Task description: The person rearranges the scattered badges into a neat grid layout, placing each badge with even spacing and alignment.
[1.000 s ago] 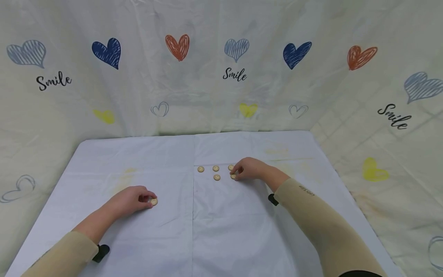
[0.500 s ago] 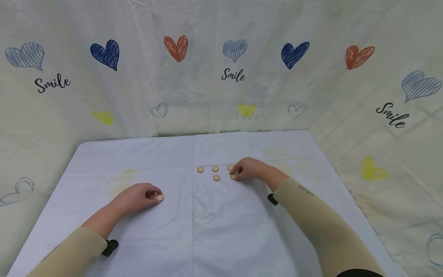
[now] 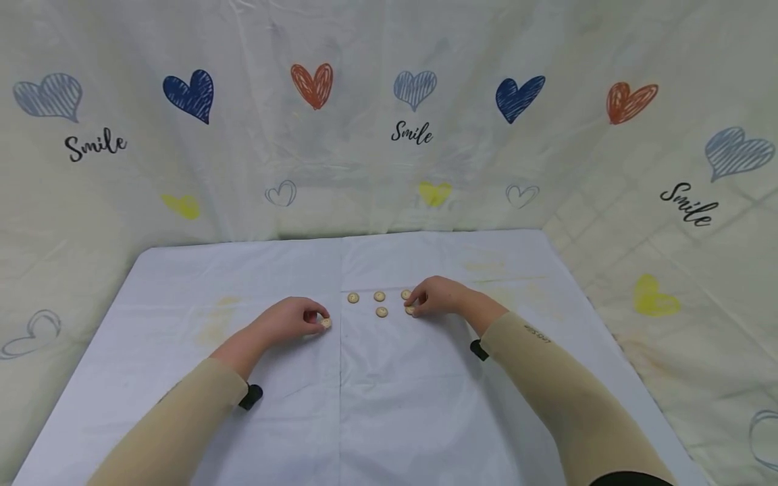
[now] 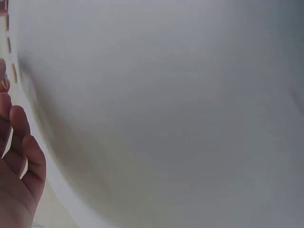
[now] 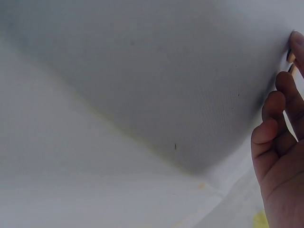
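Note:
Between thumb and fingertips, my left hand (image 3: 290, 320) pinches a small round wooden disc (image 3: 326, 323), left of the cloth's centre crease. My right hand (image 3: 442, 297) has its thumb and forefinger on another wooden disc (image 3: 410, 310), at the right end of the front row. Just behind it lies a back-row disc (image 3: 405, 294), partly covered by the fingers. Two more back-row pieces are a middle disc (image 3: 379, 296) and a left disc (image 3: 353, 298). A front-row disc (image 3: 381, 312) lies left of the right hand. In the right wrist view a disc edge (image 5: 290, 56) shows by a fingertip.
A white cloth (image 3: 389, 405) with a centre crease and faint yellow stains covers the table. Behind and at the right hang pale curtains (image 3: 352, 148) printed with hearts and "Smile". Both sleeved forearms reach in from the front.
The left hand has carried its disc right and away from the person, closer to the group of discs. The right hand and the laid-out discs have stayed in place.

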Available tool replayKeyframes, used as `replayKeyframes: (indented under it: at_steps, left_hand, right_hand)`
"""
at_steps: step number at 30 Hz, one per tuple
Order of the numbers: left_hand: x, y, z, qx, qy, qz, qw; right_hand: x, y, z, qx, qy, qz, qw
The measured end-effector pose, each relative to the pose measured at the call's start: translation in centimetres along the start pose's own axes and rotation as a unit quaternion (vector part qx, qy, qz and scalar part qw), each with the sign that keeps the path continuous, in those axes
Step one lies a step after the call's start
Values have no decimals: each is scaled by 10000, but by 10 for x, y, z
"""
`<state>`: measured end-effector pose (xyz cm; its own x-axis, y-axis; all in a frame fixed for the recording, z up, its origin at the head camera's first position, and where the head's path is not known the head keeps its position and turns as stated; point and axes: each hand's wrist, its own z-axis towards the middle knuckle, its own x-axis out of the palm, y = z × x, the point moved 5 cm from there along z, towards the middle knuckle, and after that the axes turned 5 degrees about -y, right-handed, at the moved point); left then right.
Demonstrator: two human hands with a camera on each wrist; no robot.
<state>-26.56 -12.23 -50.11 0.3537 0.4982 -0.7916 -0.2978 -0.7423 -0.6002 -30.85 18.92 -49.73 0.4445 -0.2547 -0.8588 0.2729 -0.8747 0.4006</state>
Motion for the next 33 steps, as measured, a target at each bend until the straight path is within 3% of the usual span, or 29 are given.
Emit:
replayKeyframes:
  at_steps: [5, 11, 21, 33]
  left_hand:
    - [8, -9, 21, -77, 50, 75, 9999]
    - [16, -16, 32, 56, 74, 193, 9998]
    - [20, -21, 36, 40, 273, 233, 9993]
    - [20, -24, 35, -97, 219, 208, 9995]
  right_hand:
    - [1, -2, -1, 28, -54, 54, 10000]
    - [4, -1, -1, 125, -31, 128, 9998]
    - [2, 2, -6, 111, -81, 122, 9998]
    - [3, 0, -9, 66, -168, 211, 9996]
